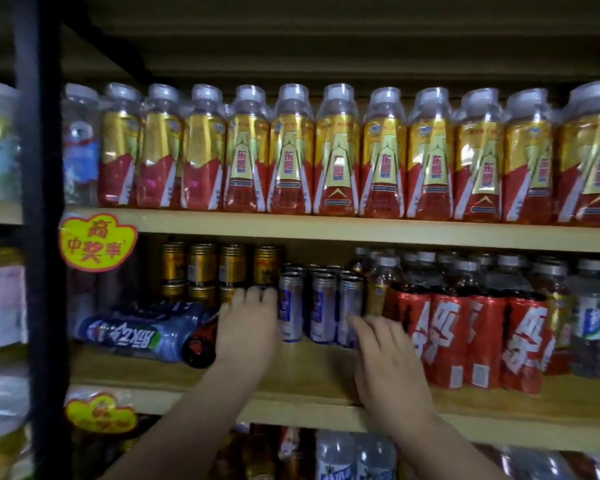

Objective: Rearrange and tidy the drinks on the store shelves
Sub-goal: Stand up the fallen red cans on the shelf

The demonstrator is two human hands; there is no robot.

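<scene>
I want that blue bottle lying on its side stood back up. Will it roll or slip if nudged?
Probably rolls: the blue bottle is round and lies on the bare wooden shelf. Its glossy wrap looks slippery. The left hand beside its cap end may check it.

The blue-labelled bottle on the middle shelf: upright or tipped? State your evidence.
Tipped. The blue-labelled bottle lies on its side on the middle shelf, label text sideways.

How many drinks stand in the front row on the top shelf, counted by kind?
Red and gold bottles: 11
Clear bottle with blue label: 1
Total: 12
</scene>
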